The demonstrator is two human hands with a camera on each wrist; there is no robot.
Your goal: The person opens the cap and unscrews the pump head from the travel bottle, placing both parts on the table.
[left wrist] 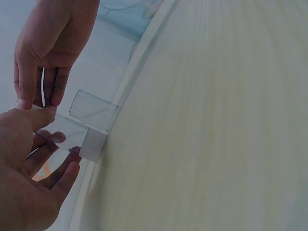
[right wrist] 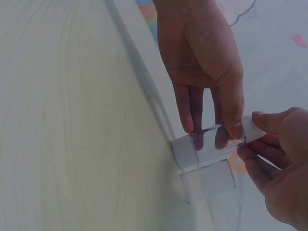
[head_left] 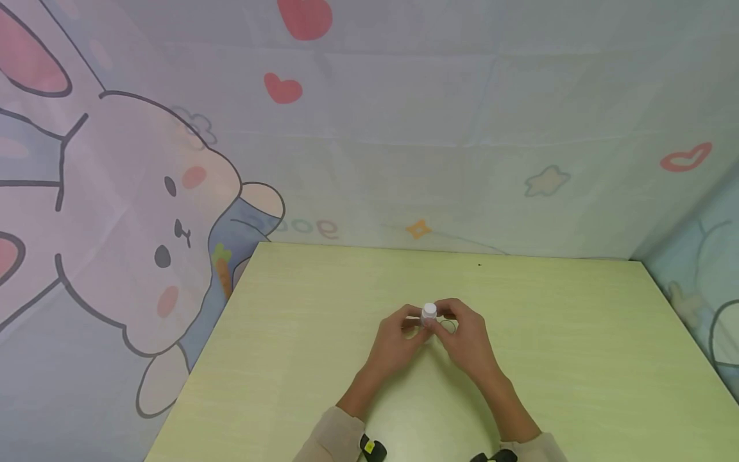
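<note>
A small clear bottle [right wrist: 209, 144] with a white base [right wrist: 184, 151] and a white cap [right wrist: 251, 129] stands upright on the table between both hands. My left hand [head_left: 395, 341] holds the bottle by its clear body, thumb on the near side and fingers behind. With thumb and fingertips, my right hand [head_left: 469, 340] pinches the white cap at the top. Just right of the bottle stands a clear open cylinder [left wrist: 94, 110], like a transparent overcap, untouched by the hands. In the head view the fingers hide most of the bottle's body.
The pale wood-grain table [head_left: 288, 359] stretches around the hands. Behind it hangs a cloth backdrop [head_left: 404, 115] printed with a cartoon rabbit and hearts. A tiny dark speck [head_left: 479, 264] lies near the table's back edge.
</note>
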